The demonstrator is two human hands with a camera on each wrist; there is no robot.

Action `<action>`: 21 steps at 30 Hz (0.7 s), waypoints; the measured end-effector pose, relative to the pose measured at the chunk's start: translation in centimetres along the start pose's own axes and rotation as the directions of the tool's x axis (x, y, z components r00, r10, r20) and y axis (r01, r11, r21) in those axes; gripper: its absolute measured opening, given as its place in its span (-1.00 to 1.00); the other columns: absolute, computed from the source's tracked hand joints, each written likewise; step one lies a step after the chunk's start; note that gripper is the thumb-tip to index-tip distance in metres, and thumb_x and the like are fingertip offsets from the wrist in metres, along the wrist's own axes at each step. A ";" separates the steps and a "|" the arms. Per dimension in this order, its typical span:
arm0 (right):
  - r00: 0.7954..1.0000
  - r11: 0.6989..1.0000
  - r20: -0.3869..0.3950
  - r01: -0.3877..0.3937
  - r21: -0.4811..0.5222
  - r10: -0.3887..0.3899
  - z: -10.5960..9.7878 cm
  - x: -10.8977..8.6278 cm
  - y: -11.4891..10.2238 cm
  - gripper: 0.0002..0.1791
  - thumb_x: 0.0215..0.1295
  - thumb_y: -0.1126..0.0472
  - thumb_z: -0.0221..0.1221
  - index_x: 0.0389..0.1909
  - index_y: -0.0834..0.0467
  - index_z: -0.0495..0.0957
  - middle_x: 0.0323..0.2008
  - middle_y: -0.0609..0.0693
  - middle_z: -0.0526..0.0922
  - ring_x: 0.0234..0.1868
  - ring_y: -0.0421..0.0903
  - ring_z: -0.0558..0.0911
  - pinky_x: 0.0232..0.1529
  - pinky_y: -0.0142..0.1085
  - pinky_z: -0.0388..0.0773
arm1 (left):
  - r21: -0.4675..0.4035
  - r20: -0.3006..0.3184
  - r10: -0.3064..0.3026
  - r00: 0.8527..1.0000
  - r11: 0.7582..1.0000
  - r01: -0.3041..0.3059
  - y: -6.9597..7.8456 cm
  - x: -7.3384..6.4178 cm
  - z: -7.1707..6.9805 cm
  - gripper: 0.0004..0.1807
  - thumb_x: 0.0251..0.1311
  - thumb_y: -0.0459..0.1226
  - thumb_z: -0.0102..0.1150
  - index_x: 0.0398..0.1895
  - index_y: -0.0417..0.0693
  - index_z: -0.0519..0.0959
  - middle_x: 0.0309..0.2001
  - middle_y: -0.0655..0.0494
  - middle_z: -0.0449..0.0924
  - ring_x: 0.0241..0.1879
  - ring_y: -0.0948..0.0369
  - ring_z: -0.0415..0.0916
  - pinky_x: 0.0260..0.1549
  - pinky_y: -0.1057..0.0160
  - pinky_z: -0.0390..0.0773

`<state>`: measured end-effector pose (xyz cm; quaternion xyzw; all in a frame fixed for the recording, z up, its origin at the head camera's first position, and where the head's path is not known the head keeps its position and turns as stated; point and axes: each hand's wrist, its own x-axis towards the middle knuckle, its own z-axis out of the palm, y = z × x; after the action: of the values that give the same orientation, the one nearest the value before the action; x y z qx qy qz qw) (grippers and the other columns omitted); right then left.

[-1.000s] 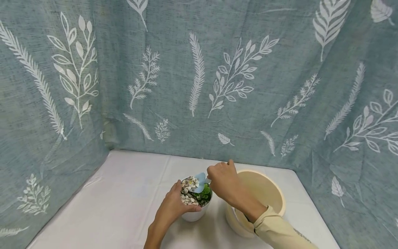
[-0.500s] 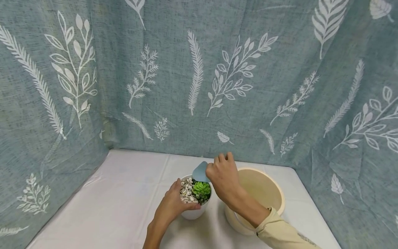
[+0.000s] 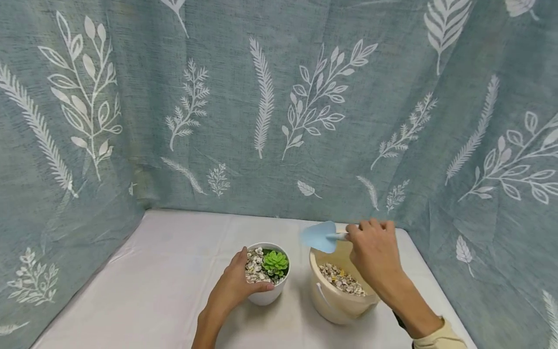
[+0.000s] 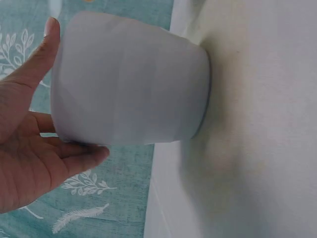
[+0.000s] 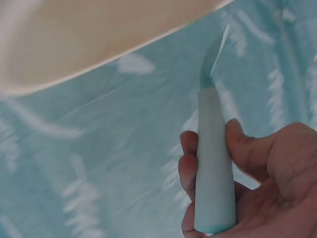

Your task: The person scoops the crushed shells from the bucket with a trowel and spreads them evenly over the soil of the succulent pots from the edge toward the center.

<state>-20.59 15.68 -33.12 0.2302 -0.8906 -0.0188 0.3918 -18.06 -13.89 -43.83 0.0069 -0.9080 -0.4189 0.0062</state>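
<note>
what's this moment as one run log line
left hand: grips white pot | right hand: grips light-blue trowel | white pot: upright, green succulent beside pebbles | cream bucket: more pebbles inside

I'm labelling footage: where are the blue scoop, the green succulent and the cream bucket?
Blue scoop (image 3: 321,237), head view, on its blade.
Green succulent (image 3: 275,262), head view, on its leaves.
Cream bucket (image 3: 344,308), head view, on its outer wall.

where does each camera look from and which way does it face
Head: on the head, facing forward and down at white table, white pot and cream bucket; left-hand grip, right-hand grip, forearms and one sleeve show.
Left wrist: on that wrist, facing the pot's wall, image turned sideways; left-hand grip shows.
Right wrist: on that wrist, facing the trowel, curtain behind; right-hand grip shows.
Head and left wrist share the pot.
</note>
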 end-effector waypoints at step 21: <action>0.897 0.914 0.415 0.287 -0.288 -0.151 7.0 -3.9 3.3 -0.65 0.10 0.21 0.48 -0.75 -0.01 0.56 -0.70 -0.11 0.60 -0.62 -0.11 0.52 -0.26 -0.14 0.49 | 0.030 0.039 0.361 0.932 0.932 -0.362 9.6 0.0 10.2 0.24 -0.11 0.23 0.57 0.54 -0.31 0.31 0.58 -0.53 0.06 0.33 -0.40 0.48 0.22 -0.23 0.60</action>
<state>-24.47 19.25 -39.96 0.2507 -0.9007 -0.2623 0.2389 -18.35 0.10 -43.13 -0.1668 -0.9012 -0.3941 0.0682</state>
